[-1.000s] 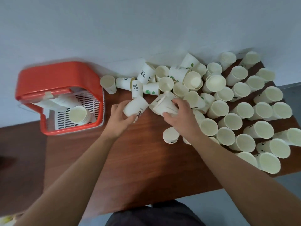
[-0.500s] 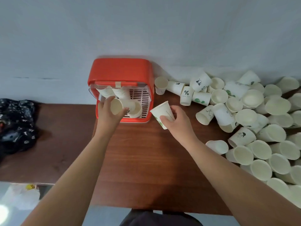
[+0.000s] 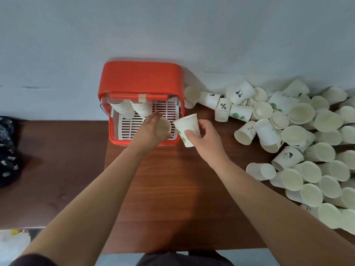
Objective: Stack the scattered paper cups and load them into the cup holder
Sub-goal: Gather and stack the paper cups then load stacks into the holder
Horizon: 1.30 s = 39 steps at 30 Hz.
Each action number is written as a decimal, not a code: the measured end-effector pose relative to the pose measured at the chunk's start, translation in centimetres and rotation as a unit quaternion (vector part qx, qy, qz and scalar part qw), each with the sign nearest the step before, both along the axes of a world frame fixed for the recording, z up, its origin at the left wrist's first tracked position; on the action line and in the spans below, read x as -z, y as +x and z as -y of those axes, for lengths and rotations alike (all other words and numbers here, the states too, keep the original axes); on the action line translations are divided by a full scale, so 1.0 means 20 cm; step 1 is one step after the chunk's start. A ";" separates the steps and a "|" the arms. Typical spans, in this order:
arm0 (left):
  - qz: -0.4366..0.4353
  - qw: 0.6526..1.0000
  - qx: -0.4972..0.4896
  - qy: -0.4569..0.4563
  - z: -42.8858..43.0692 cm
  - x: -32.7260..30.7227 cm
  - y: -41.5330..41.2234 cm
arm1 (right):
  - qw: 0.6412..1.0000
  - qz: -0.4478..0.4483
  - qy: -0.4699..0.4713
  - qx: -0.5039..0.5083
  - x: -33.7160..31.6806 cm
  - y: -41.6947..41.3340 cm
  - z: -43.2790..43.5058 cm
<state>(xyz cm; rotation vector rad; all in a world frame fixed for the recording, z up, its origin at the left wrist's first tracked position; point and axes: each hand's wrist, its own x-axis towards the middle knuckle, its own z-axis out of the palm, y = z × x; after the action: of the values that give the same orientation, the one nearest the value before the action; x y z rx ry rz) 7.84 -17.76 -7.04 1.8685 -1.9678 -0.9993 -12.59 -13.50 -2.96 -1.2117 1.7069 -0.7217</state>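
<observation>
While the left hand (image 3: 149, 133) grips a plain cup (image 3: 163, 126) inside the holder (image 3: 140, 79), the right hand (image 3: 207, 141) pinches a green-printed cup (image 3: 186, 125).

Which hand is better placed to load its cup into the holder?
Left. The left hand holds a plain cup inside the cup holder; the right hand holds a green-printed cup outside it.

Both forearms forward, left grip (image 3: 150, 131) and right grip (image 3: 206, 140) curled, close together.
</observation>
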 end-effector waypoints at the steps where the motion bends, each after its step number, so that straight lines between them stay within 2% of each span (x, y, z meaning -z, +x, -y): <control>1: -0.011 1.000 -0.005 -0.012 -0.01 -0.01 0.03 | 1.000 0.006 0.002 -0.010 0.00 0.02 0.01; 4: -0.081 0.989 -0.091 -0.081 -0.08 -0.08 0.12 | 0.999 0.026 0.004 -0.047 -0.02 0.11 0.04; 7: -0.254 0.956 -0.144 0.004 -0.12 -0.20 0.16 | 0.996 0.039 -0.003 -0.083 -0.02 0.22 0.07; 9: -0.299 0.947 -0.116 0.025 -0.12 -0.23 0.19 | 0.995 0.042 -0.014 -0.093 -0.03 0.30 0.10; 20: -0.304 0.948 -0.093 -0.031 -0.06 -0.12 0.25 | 0.992 0.023 -0.042 -0.116 0.03 0.36 0.16; 25: -0.233 0.970 -0.062 -0.021 -0.05 -0.04 0.26 | 0.991 -0.013 -0.059 -0.120 0.11 0.34 0.12; 28: -0.174 0.984 -0.033 -0.010 -0.04 0.03 0.26 | 0.987 -0.065 -0.065 -0.131 0.18 0.33 0.11; 32: -0.150 0.988 -0.016 0.029 -0.04 0.09 0.25 | 0.975 -0.154 -0.054 -0.151 0.27 0.34 0.11; 39: -0.106 0.994 -0.002 0.036 -0.02 0.08 0.21 | 0.973 -0.184 -0.035 -0.138 0.28 0.35 0.13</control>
<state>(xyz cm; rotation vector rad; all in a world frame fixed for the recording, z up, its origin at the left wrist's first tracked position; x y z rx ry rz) 12.02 -17.46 -8.73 1.7203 -1.8284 -1.2271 -5.54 -16.04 -8.55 -1.6740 1.7654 -0.4087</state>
